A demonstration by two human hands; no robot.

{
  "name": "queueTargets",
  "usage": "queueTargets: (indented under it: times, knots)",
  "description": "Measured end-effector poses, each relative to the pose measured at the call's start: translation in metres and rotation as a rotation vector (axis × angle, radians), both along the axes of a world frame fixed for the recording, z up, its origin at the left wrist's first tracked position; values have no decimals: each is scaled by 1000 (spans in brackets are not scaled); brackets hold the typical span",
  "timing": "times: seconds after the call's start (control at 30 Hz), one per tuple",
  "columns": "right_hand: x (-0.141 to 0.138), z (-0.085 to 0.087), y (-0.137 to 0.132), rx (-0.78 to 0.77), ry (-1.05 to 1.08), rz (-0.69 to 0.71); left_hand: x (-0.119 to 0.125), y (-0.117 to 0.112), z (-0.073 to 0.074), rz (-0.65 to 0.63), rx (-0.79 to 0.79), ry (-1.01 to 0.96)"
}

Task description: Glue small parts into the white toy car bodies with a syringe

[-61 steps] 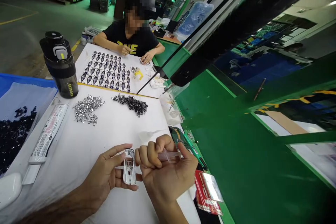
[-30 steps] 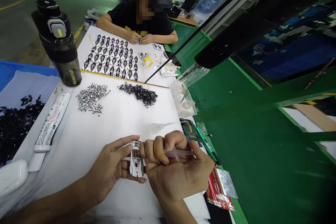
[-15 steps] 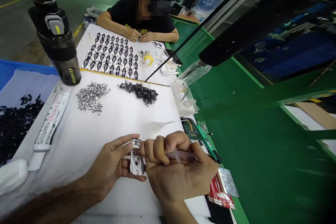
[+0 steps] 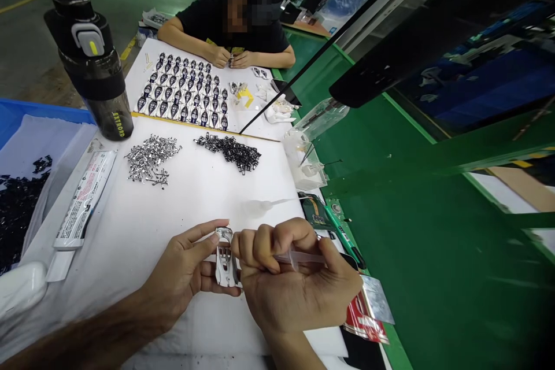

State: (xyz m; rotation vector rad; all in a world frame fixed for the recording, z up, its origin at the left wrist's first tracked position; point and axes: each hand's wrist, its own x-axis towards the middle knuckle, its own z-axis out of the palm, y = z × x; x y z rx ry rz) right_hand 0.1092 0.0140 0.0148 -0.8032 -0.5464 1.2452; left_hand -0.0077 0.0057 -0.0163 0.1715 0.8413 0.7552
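Observation:
My left hand (image 4: 180,272) holds a chrome-and-white toy car body (image 4: 226,260) upright between thumb and fingers, above the white foam sheet (image 4: 130,231). My right hand (image 4: 295,286) is curled around a clear plastic syringe (image 4: 301,258), which lies across the palm. The syringe's tip points towards the car body, and my right fingers hide the tip and the car's right edge. Both hands are close together over the front of the sheet.
A black water bottle (image 4: 91,66) and a white tube (image 4: 84,202) stand at the left, beside a blue bin (image 4: 26,196) of black parts. Silver (image 4: 151,159) and black (image 4: 228,152) parts lie in piles. A co-worker (image 4: 229,29) sits opposite, behind rows of dark pieces.
The view has tilted and the far table has moved upward in the frame. My hands have moved slightly closer to the bottom of the view, and they keep the car body and syringe.

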Motion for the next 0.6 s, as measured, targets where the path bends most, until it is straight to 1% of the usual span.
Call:
queueTargets:
  times: [0.2,0.37,0.6]
  knots:
    - [-1,1,0,28,-28,-3,-1,1,1,-1,1,6]
    - [-1,0,-2,40,-34,13,0,3,5,11,-41,34]
    - [-2,-3,-1,46,-59,2,1,2,7,26,-47,6]
